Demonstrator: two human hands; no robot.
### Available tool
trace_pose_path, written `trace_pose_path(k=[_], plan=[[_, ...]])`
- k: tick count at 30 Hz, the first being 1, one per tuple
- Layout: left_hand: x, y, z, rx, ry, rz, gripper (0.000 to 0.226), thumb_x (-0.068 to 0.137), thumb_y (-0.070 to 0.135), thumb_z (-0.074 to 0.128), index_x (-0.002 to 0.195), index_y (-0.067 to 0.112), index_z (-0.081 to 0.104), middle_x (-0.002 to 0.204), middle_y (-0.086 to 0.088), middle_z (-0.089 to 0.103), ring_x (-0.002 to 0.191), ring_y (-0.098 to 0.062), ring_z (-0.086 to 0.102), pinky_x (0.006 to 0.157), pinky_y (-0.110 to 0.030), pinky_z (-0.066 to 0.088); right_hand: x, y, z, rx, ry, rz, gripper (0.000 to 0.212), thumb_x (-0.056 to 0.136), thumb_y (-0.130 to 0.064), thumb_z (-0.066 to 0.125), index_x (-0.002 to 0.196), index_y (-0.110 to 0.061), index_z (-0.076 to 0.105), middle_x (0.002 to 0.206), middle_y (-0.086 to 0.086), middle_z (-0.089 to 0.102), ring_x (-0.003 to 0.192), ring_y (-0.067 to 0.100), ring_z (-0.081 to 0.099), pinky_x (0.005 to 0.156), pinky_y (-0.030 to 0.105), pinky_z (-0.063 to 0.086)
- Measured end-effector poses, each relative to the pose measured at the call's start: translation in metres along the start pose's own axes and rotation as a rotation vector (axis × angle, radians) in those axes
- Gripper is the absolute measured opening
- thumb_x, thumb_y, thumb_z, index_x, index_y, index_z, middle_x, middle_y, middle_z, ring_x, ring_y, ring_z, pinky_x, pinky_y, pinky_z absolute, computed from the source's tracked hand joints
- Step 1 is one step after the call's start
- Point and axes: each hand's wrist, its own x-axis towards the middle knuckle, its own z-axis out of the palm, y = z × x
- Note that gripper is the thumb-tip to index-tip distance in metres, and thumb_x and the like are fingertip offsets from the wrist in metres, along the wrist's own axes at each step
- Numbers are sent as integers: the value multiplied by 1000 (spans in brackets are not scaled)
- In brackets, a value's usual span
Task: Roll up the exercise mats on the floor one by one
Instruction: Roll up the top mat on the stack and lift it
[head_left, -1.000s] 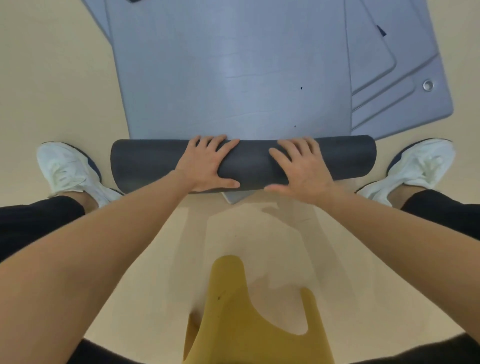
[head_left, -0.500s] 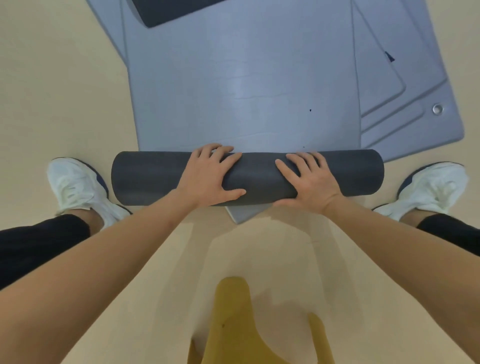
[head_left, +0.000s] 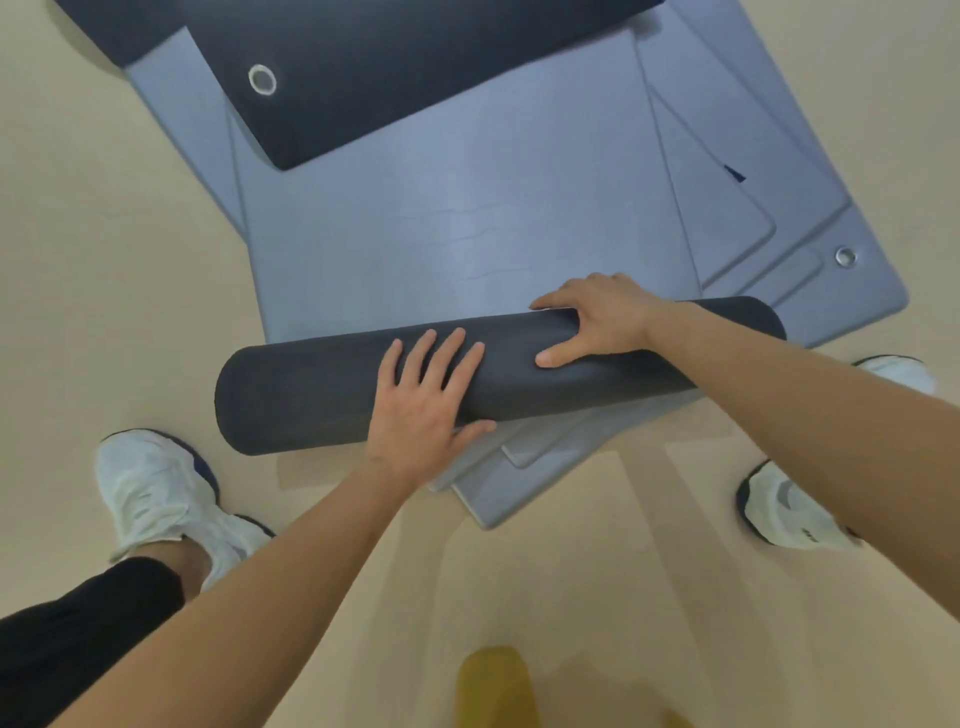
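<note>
Nearest the camera a yellow shape (head_left: 493, 686) juts in from the bottom edge, too cropped to name. Both bare forearms reach forward over the beige floor (head_left: 104, 260), with a white left shoe (head_left: 156, 493) and white right shoe (head_left: 784, 514) planted wide on either side. This looks like a straddling stance that leaves the roll room to travel between the feet.

The left hand (head_left: 426, 410) lies flat on the near face of the roll (head_left: 311, 395), fingers straight and spread, gripping nothing. It seems to press down so the coil stays tight. The right hand (head_left: 602, 327) reaches over the crest, its thumb on the near side and its fingers hooked over the far side, holding the roll. That grip would suit drawing the far edge round for another turn.

The roll is a dark grey cylinder lying crosswise on a fanned stack of grey-blue mats, whose corners (head_left: 498, 493) poke out beneath it toward the feet.

Past it, the unrolled stretch of the mat (head_left: 467, 234) runs away flat, so much is left to wind. To the right, edges of the lower mats (head_left: 831, 270) show, one with a metal eyelet (head_left: 845, 256). Farthest off, a dark sheet (head_left: 415, 67) with its own eyelet (head_left: 262, 79) lies across the top. I cannot tell whether it is a folded end or another mat.
</note>
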Motion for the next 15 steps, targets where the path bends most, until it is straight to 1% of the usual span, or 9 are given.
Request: trace_pose_path(k=[2,4,6,8,10,12,15], plan=[[15,-13,0,-46,-17,11,89,90,78,48,156,19,41,160,-7,43,145,-36,42,120,-57,28,-1,-5,-9,-1,101,51,90,75,-87,55,151,-41,41,146,-1,52,133,27,47,107,46,34],[31,-26,-5,-88,-51,29,91,88,82,42,155,21,42,158,-3,46,141,-32,45,118,-52,32,-8,-13,-14,44,205,45,86,79,-85,54,149,-38,45,146,-1,53,131,25,48,108,45,35],[49,-37,-16,-155,-103,19,90,85,83,42,155,26,41,156,3,48,137,-27,48,114,-46,34,-20,-20,-11,2,279,18,94,73,-92,47,147,-35,48,141,-3,56,125,24,50,105,44,37],[69,-47,-28,-249,-191,-21,86,85,82,49,154,33,39,155,9,49,135,-24,47,108,-44,36,-27,-22,-2,-166,310,-13,108,65,-99,39,150,-32,43,142,-3,54,122,26,50,105,45,37],[89,-54,-37,-323,-279,-48,80,85,78,55,153,38,38,153,12,50,133,-22,48,101,-43,38,-31,-16,5,-308,338,-10,117,62,-103,38,154,-30,33,146,-1,50,125,29,50,107,48,37],[107,-62,-42,-371,-349,-60,77,87,75,57,152,40,37,150,13,52,130,-21,49,97,-42,40,-29,-7,6,-367,368,35,120,61,-104,37,155,-29,29,146,4,51,125,33,51,109,50,37],[127,-71,-39,-414,-432,-81,74,87,74,58,151,42,39,149,14,52,132,-21,49,99,-45,42,-20,4,1,-385,359,76,121,60,-106,33,153,-28,29,138,6,56,120,34,55,108,51,39]])
